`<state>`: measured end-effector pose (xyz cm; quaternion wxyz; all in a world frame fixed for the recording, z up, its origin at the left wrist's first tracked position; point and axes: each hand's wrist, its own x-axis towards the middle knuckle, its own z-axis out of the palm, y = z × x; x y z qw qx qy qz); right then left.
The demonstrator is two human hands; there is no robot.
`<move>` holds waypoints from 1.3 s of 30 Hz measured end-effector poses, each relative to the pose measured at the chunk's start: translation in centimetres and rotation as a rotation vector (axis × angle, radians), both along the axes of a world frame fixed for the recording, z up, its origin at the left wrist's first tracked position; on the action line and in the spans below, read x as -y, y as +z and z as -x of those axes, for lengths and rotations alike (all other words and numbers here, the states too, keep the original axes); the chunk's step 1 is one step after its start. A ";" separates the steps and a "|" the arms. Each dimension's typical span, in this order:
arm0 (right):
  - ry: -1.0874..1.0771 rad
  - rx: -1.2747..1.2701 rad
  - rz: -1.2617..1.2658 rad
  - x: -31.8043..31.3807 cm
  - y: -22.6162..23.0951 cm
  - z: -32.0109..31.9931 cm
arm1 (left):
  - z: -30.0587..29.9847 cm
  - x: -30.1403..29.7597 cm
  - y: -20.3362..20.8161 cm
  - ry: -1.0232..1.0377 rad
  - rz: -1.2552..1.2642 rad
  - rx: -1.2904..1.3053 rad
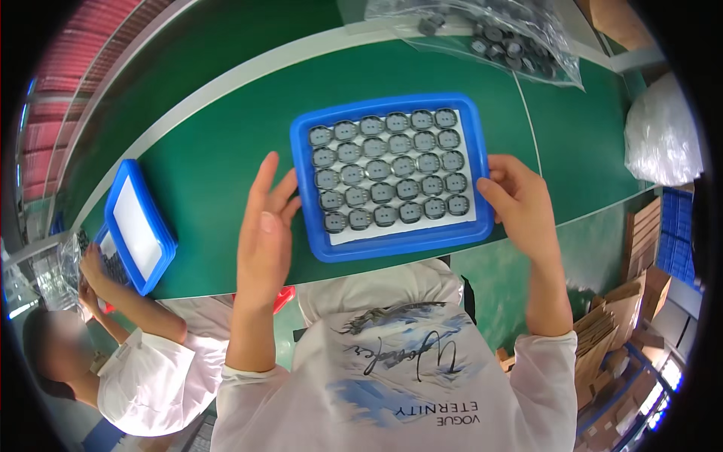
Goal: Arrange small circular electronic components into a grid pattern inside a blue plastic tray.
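A blue plastic tray (399,247) is in front of me on the green table, lined with a white sheet (410,231). Neat rows of small dark-rimmed, grey rounded parts (383,193) cover the sheet. At the tray's right wall my right hand (525,200) grips the rim, thumb on top and the other fingers curled at the outer side. My left hand (263,241) is beside the left wall with its fingers stretched and apart. Its fingertips are at or very near the wall; whether they touch it I cannot tell.
A clear plastic bag of round black parts (520,49) lies at the far right of the green table (226,151). On the left, a co-worker (158,377) reaches beside blue trays (135,226). A white plastic-wrapped bundle (663,132) and cardboard (602,339) are at the right.
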<state>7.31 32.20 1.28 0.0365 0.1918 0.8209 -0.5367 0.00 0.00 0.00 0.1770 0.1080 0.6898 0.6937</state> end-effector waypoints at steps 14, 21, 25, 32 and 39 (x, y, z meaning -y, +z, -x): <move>0.191 -0.142 0.226 5.2 0.8 20.6 | 18.0 3.3 5.2 0.380 -0.229 0.142; 0.165 -0.119 -0.023 12.2 -4.0 35.1 | 31.4 8.5 1.0 0.519 -0.131 0.140; 0.059 -0.291 -0.117 12.4 -5.2 37.6 | 33.9 9.0 -1.5 0.542 -0.094 0.132; 0.299 -0.549 -0.067 3.6 -1.4 18.7 | 28.1 23.5 5.7 0.155 1.085 -0.237; -0.169 -0.531 -1.187 -14.9 -7.7 14.3 | 18.6 29.0 4.0 0.168 1.426 -0.341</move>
